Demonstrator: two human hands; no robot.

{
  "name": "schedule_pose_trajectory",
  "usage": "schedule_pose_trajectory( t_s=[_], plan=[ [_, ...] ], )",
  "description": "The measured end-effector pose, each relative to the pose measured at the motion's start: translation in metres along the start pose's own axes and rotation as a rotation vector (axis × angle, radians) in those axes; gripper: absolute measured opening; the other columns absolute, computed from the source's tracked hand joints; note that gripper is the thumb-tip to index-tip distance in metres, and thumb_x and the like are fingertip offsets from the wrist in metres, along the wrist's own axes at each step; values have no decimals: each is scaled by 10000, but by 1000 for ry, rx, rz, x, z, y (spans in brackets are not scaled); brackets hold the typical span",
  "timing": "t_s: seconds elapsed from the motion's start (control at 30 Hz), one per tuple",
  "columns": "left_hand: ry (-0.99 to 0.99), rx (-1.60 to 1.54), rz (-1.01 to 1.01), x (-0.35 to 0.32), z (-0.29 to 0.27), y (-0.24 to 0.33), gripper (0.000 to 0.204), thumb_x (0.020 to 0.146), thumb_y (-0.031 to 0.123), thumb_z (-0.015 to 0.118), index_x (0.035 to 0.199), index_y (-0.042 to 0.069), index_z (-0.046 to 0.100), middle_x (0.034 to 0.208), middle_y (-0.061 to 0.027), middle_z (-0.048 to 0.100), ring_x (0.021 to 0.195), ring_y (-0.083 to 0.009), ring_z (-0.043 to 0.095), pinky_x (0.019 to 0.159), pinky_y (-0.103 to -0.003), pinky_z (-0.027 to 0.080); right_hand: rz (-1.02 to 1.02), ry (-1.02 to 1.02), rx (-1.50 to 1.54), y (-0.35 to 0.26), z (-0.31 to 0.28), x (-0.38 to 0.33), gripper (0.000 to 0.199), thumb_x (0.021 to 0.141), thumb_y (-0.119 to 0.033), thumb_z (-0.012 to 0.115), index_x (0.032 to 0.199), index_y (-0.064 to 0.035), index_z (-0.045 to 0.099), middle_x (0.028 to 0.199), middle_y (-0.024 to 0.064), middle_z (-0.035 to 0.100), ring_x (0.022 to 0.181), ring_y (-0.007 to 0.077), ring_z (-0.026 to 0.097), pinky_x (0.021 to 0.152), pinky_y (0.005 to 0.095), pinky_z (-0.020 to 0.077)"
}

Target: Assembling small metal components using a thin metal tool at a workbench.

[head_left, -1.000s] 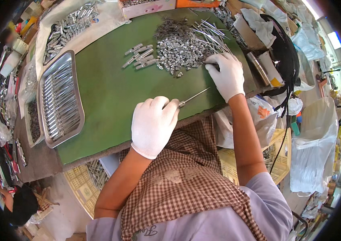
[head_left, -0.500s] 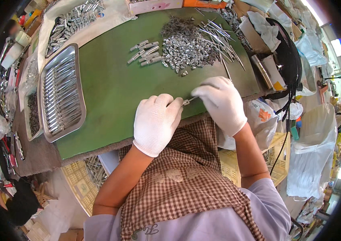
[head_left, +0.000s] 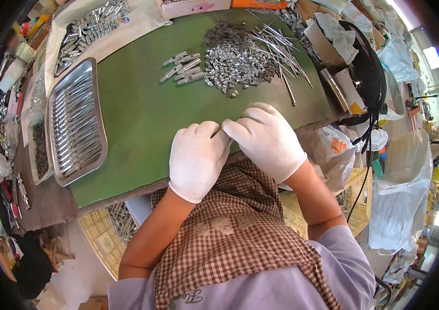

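Observation:
Both my hands wear white knit gloves and meet over the front edge of the green work mat (head_left: 137,129). My left hand (head_left: 198,159) is closed around a small silver metal cylinder, which the gloves now hide. My right hand (head_left: 268,142) is closed too, its fingertips against the left ones; whatever it pinches is covered. Beyond them lies a pile of small shiny metal pieces (head_left: 235,67). Several silver tubes (head_left: 184,68) lie left of that pile, and long thin metal rods (head_left: 284,49) are scattered to its right.
A steel tray (head_left: 103,139) at left holds rows of rod-shaped assemblies. Behind it, metal cylinders (head_left: 82,44) are heaped on a pale sheet. Dark thin pins (head_left: 224,33) lie at the back. A metal cylinder (head_left: 333,88) stands near the right edge, by black cables (head_left: 377,98). Yellow crates (head_left: 100,235) sit below.
My right hand has moved left and its fingertips have come against my left hand. The metal cylinder that showed between them is now covered. The view has shifted slightly.

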State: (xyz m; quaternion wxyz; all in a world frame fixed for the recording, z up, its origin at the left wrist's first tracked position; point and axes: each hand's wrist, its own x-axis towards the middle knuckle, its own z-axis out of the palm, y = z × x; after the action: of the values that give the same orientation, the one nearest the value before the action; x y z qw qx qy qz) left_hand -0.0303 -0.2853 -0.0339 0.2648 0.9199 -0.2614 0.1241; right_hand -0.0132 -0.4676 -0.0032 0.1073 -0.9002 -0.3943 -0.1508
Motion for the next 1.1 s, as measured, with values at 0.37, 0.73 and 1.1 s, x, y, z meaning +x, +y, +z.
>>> schedule_pose_trajectory(
  t_s=[0.37,0.73,1.1],
  plan=[
    [154,0,20,-2,6,-1,186,790,119,740,974,115,710,829,-36,586,733,-260,583,672,-399,441,697,305,-338,90,-20,-73,471,884,-160,673,1347,-118,597,1209,155,682,1116,346,627,998,451,467],
    [147,-12,7,-4,7,1,162,804,121,729,965,111,712,833,-43,595,733,-265,585,673,-401,445,584,387,86,45,-25,-76,706,792,-40,756,1456,-104,523,1176,170,670,841,236,655,761,328,552],
    [158,-70,14,-3,6,-1,150,825,131,706,964,77,709,812,-79,599,752,-307,593,688,-436,450,716,-234,124,-32,-19,-53,740,785,-178,803,1463,-128,511,871,151,716,718,332,705,644,379,562]
  ],
)
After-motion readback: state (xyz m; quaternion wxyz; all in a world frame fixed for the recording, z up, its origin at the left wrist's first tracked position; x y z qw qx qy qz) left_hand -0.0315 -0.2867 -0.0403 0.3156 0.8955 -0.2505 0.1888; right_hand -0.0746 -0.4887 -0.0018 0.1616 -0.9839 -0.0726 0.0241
